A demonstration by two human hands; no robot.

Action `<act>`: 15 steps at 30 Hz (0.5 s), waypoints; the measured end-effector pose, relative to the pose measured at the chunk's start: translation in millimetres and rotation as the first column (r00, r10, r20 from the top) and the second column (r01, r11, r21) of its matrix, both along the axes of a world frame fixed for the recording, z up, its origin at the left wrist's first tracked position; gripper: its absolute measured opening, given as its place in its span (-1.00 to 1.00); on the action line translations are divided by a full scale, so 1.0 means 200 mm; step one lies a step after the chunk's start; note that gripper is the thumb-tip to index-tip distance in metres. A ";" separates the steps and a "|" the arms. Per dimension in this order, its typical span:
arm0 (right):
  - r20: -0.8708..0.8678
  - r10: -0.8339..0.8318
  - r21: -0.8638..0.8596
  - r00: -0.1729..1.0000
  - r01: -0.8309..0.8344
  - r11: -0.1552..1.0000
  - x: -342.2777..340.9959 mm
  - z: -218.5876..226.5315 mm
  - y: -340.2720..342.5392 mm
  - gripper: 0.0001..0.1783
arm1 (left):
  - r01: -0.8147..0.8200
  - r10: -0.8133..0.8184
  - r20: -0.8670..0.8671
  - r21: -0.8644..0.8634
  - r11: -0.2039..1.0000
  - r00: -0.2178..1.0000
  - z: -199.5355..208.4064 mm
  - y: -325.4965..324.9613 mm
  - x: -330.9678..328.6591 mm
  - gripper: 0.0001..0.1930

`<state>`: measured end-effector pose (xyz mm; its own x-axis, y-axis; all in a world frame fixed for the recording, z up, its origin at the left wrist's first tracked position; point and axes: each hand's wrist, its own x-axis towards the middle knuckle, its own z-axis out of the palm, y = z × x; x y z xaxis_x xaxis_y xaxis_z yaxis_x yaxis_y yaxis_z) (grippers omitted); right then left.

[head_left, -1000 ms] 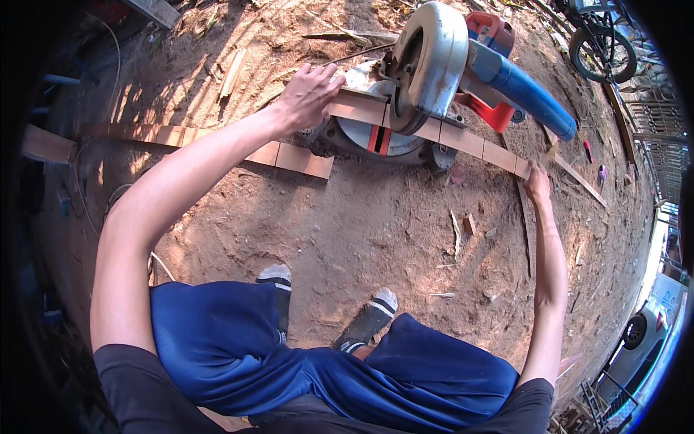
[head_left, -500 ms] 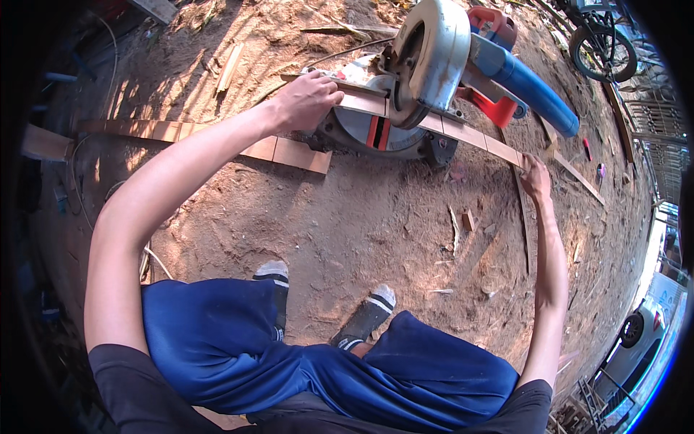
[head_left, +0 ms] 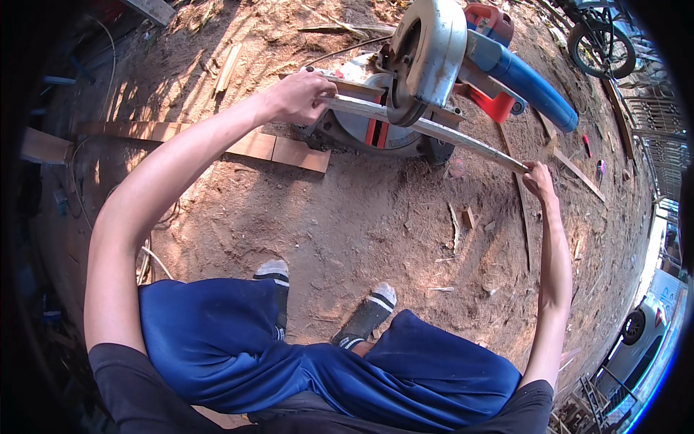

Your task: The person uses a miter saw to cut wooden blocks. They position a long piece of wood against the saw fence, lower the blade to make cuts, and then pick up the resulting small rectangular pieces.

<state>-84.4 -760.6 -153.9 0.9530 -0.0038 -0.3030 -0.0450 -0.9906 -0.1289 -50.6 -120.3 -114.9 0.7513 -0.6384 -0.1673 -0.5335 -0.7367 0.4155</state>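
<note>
A long, narrow wooden strip [head_left: 473, 143] spans the front of a miter saw [head_left: 442, 45], passing just below its pale blade guard. My left hand [head_left: 300, 98] is closed on the strip's left end, beside the saw's fence. At the strip's far right end, my right hand [head_left: 538, 181] pinches it between thumb and fingers. The strip is turned so that a pale, rough narrow edge faces up. Beneath it shows the saw's round grey table with a red slot insert [head_left: 377, 133]. The saw's blue handle [head_left: 533, 81] points right.
A wooden board [head_left: 300, 153] with cross lines lies left of the saw on the sandy ground. Thin sticks [head_left: 524, 220] and a small wood block [head_left: 468, 218] are scattered to the right. My socked feet [head_left: 372, 307] stand below the saw. A car [head_left: 643, 325] stands far right.
The strip has turned from its marked broad face onto its narrow edge and come slightly nearer to me, off the fence. Both hands still hold its ends.
</note>
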 end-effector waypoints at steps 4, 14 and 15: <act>0.005 0.007 0.025 1.000 -0.007 1.000 0.00 0.00 -0.06 -0.46 | 0.003 -0.003 -0.006 -0.010 1.000 1.000 0.01 -0.04 0.00 -0.72; -0.004 0.095 0.034 0.995 -0.095 0.995 -0.03 0.01 0.07 -0.49 | -0.029 0.013 0.139 0.110 0.994 0.990 -0.02 -0.05 -0.01 -0.81; -0.004 0.097 0.030 0.995 -0.097 0.995 -0.03 0.01 0.05 -0.49 | -0.030 0.015 0.140 0.107 0.994 0.990 -0.04 -0.05 -0.01 -0.81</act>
